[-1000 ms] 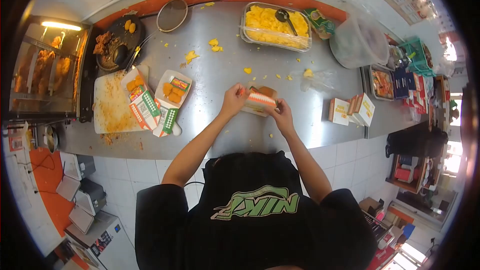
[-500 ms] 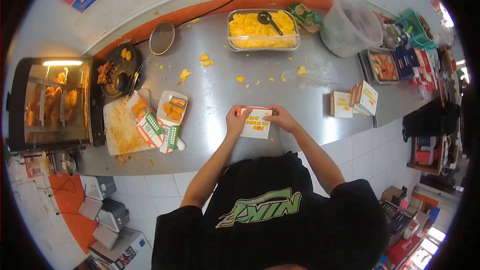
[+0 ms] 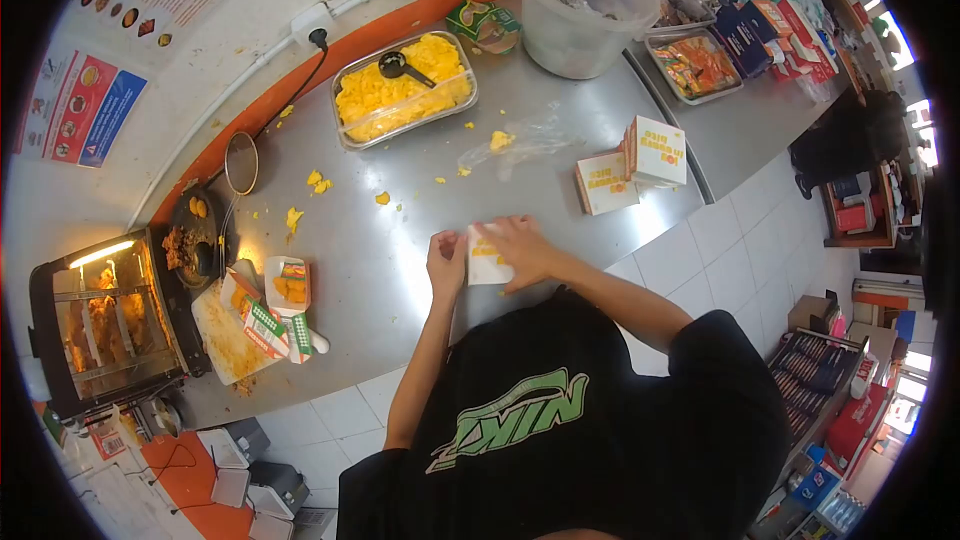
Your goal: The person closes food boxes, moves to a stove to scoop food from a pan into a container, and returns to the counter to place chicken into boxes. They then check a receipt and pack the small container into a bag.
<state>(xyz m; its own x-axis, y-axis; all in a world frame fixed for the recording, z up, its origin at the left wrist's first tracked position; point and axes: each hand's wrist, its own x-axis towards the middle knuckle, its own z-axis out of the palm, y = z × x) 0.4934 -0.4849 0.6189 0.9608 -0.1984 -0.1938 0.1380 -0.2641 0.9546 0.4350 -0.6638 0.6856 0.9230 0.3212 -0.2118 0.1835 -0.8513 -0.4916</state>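
A white box with yellow and orange lettering rests on the steel counter at its front edge, partly hidden by my fingers. My left hand is at the box's left side, fingers curled against that edge. Over the top and right side lies my right hand, its fingers reaching across to the back and its thumb near the front, gripping the box. Further right stand similar boxes, one lower and another behind it, to its right.
Yellow food with a black scoop fills a clear tray. A large bucket stands behind. At left are a heated display cabinet, a pan, a strainer, a cutting board and open food boxes. Yellow scraps dot the steel counter.
The whole view has turned and shifted. My right hand has moved from the box's right edge to across its top, while my left hand remains at its left edge.
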